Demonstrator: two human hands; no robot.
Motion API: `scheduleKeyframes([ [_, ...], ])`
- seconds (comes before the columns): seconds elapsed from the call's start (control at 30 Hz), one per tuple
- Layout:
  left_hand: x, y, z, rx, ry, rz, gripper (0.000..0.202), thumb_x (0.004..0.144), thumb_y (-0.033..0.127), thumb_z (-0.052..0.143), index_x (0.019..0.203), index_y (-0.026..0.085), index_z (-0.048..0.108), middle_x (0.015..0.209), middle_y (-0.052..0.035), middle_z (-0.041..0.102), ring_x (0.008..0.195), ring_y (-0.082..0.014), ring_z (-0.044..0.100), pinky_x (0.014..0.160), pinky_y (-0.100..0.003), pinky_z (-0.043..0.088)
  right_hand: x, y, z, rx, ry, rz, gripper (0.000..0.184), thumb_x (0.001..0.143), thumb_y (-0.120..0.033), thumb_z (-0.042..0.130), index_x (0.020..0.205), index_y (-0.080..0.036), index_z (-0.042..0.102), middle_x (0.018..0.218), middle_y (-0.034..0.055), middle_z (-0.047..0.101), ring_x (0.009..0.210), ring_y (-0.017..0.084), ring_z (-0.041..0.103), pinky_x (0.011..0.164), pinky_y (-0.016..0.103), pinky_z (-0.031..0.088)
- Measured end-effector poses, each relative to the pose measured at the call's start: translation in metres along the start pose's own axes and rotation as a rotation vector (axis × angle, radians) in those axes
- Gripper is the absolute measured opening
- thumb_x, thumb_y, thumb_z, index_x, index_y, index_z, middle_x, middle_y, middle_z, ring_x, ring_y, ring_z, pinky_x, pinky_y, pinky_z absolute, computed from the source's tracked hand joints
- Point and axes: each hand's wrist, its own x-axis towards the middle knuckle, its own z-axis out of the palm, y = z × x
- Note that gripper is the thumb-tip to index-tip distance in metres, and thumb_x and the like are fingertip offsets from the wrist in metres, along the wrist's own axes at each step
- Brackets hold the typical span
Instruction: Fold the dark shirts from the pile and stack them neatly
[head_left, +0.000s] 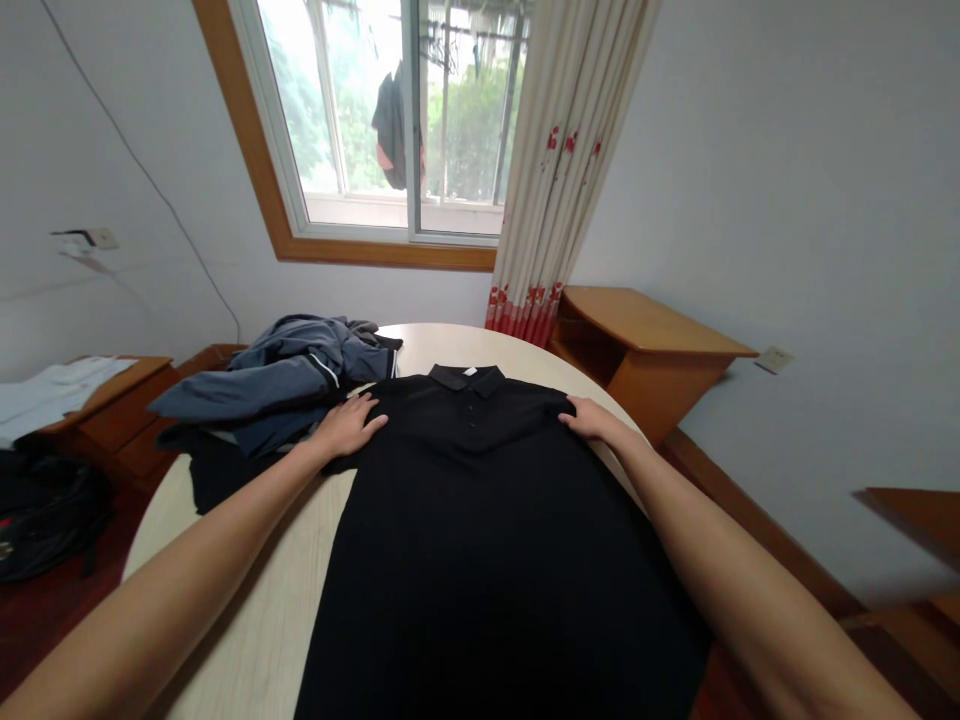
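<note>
A black short-sleeved polo shirt [480,520] lies spread over the round table, front side up, its collar at the far end and its lower part running out of view towards me. On its left shoulder and sleeve rests my left hand [349,428], open, fingers stretched out and thumb apart. My right hand [590,418] is at the opposite shoulder edge, its fingers and thumb closed on the cloth. The sleeve on that side is mostly hidden by the hand.
A heap of grey-blue and black clothes [277,370] lies on the table [247,620] at the left. Beyond the right edge stands a wooden cabinet [660,330]. A curtain [555,150] hangs by the window. A black bag [52,510] is on the floor at left.
</note>
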Motion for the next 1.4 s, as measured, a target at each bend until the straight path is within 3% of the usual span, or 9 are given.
scheduleKeyframes([
  [0.17,-0.001,-0.009,0.000,0.037,-0.065,-0.010,0.064,0.101,0.052,0.020,0.150,0.018,0.043,0.163,-0.0088,0.029,0.151,-0.0269,0.021,0.121,-0.050,0.020,-0.001,0.034,-0.002,0.081,0.149,0.151,0.036,0.076,-0.017,0.065,0.111,-0.016,0.073,0.109,0.0122,0.073,0.103,0.026,0.067,0.089,0.031,0.050],
  [0.37,0.008,-0.003,-0.005,0.058,-0.117,-0.025,0.072,0.097,0.061,0.026,0.154,0.019,0.038,0.164,-0.0098,0.025,0.152,-0.0292,0.018,0.120,-0.054,0.020,0.013,0.045,-0.022,0.446,0.356,0.361,0.031,0.077,-0.019,0.064,0.105,-0.012,0.075,0.097,0.0119,0.075,0.085,0.022,0.069,0.075,0.029,0.053],
  [0.57,0.013,0.014,-0.013,0.120,-0.165,-0.084,0.079,0.092,0.066,0.034,0.156,0.019,0.033,0.165,-0.0103,0.021,0.152,-0.0351,0.015,0.118,-0.060,0.021,0.015,0.026,-0.034,0.126,0.535,0.401,0.032,0.089,-0.029,0.052,0.110,-0.015,0.073,0.115,0.0171,0.068,0.107,0.030,0.062,0.091,0.040,0.047],
  [0.67,0.012,0.040,-0.014,0.174,-0.126,-0.072,0.067,0.096,0.054,0.034,0.152,0.019,0.040,0.163,-0.0124,0.028,0.149,-0.0377,0.023,0.116,-0.063,0.022,0.010,-0.012,-0.026,-0.078,0.473,0.219,0.038,0.094,-0.035,0.046,0.114,-0.016,0.072,0.123,0.0186,0.064,0.115,0.033,0.057,0.097,0.045,0.043],
  [0.77,0.018,0.074,-0.010,0.099,-0.065,0.038,0.059,0.099,0.049,0.027,0.149,0.022,0.044,0.161,-0.0093,0.033,0.148,-0.0325,0.028,0.116,-0.062,0.023,0.008,-0.059,-0.007,-0.039,0.219,0.011,0.043,0.098,-0.043,0.041,0.118,-0.019,0.070,0.124,0.0144,0.065,0.114,0.028,0.059,0.096,0.039,0.044],
  [0.9,0.043,0.098,0.002,-0.018,-0.097,-0.030,0.068,0.098,0.061,0.022,0.153,0.025,0.037,0.165,-0.0068,0.024,0.151,-0.0343,0.020,0.113,-0.070,0.021,0.021,-0.094,0.019,-0.039,0.008,-0.005,0.063,0.095,-0.060,0.042,0.144,-0.021,0.051,0.152,0.0144,0.045,0.137,0.033,0.042,0.109,0.053,0.035],
  [1.1,0.085,0.075,0.015,0.019,-0.098,-0.073,0.080,0.091,0.075,0.017,0.157,0.031,0.029,0.167,-0.0020,0.014,0.153,-0.0374,0.007,0.111,-0.077,0.011,0.054,-0.067,0.033,-0.013,-0.023,-0.018,0.076,0.095,-0.070,0.029,0.155,-0.024,0.033,0.165,0.0074,0.021,0.152,0.031,0.014,0.117,0.063,0.015],
  [1.27,0.100,0.059,0.014,0.038,-0.100,-0.011,0.082,0.090,0.077,0.016,0.157,0.032,0.028,0.167,-0.0008,0.014,0.153,-0.0367,0.008,0.113,-0.073,0.013,0.069,-0.035,0.037,-0.010,0.057,0.001,0.077,0.097,-0.068,0.023,0.155,-0.019,0.034,0.164,0.0071,0.023,0.152,0.027,0.016,0.119,0.048,0.024],
  [1.4,0.100,0.050,0.013,0.045,-0.089,-0.011,0.079,0.093,0.074,0.016,0.158,0.031,0.027,0.167,-0.0018,0.015,0.153,-0.0335,0.009,0.116,-0.067,0.015,0.068,-0.006,0.034,-0.072,0.117,0.114,0.072,0.099,-0.062,0.021,0.152,-0.016,0.038,0.161,0.0101,0.031,0.148,0.028,0.027,0.119,0.048,0.023],
])
